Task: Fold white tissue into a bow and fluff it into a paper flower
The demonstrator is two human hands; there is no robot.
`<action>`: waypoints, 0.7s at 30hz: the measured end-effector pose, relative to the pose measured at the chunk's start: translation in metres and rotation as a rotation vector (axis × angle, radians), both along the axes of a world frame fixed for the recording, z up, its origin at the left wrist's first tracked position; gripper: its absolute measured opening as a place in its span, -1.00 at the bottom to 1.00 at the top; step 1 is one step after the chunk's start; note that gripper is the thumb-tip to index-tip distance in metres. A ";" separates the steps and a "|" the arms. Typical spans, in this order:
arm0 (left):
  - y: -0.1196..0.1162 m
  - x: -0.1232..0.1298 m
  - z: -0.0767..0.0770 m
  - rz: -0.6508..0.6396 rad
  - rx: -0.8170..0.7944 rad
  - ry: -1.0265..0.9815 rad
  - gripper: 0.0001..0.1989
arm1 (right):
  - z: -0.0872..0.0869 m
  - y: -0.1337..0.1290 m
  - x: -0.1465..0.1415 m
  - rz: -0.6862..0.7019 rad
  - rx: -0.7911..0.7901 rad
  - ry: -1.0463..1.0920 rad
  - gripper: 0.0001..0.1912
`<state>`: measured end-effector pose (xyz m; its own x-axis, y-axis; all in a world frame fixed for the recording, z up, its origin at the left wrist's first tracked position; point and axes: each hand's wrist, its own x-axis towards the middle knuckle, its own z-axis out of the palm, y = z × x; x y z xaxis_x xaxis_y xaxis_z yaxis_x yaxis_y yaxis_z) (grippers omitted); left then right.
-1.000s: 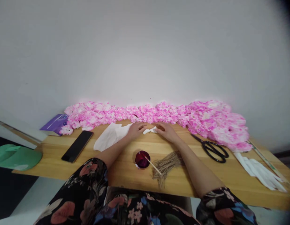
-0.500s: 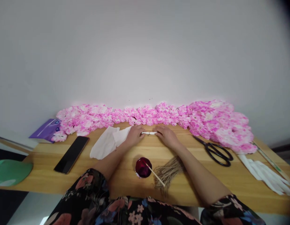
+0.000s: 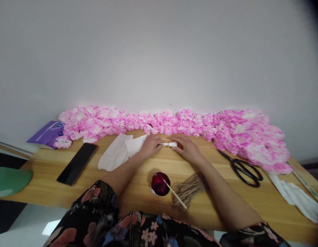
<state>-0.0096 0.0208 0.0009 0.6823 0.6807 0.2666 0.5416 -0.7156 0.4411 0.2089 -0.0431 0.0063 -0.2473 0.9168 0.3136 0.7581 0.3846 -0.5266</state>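
Head view: L hand [image 3: 151,145] & R hand [image 3: 187,147] pinch opp. ends of small white tied strip [image 3: 169,144], fingers narrow on it, above bench [image 3: 138,171] nr its far edge, mid-length. Pink flowers [image 3: 164,123] line far edge. Red-liquid cup [image 3: 160,184] w/ stick [image 3: 175,195] nearer front edge, twine [image 3: 190,188] just beside. Phone [image 3: 77,164] twd L end, scissors [image 3: 242,168] twd R.

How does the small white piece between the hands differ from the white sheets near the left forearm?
The small white piece is narrow and drawn in at its middle; the white sheets are far broader and lie spread out. The piece sits between the left hand and right hand, while the sheets lie on the table, partly overlapping. Both are white.
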 end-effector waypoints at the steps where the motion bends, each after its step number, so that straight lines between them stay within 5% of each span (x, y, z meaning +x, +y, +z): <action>1: 0.000 0.000 -0.001 -0.007 0.005 -0.007 -0.80 | 0.000 -0.001 -0.001 0.013 0.011 -0.015 -0.57; 6: -0.002 0.000 -0.001 -0.011 0.040 -0.042 -0.80 | 0.000 -0.002 -0.004 -0.040 -0.015 0.044 -0.77; 14: -0.008 0.000 0.007 -0.057 0.091 -0.200 -0.79 | 0.010 -0.009 -0.014 -0.050 0.033 0.143 -0.77; 18: -0.011 0.003 0.009 -0.084 -0.027 -0.277 -0.81 | 0.016 -0.012 -0.017 -0.087 0.030 0.243 -0.75; 21: -0.012 0.007 0.008 -0.072 -0.296 -0.512 -0.78 | 0.018 -0.011 -0.014 -0.153 -0.007 0.469 -0.64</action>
<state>-0.0030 0.0083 0.0088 0.5645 0.7328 0.3799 0.1622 -0.5498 0.8194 0.1953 -0.0542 0.0247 0.0566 0.9342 0.3523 0.4858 0.2825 -0.8271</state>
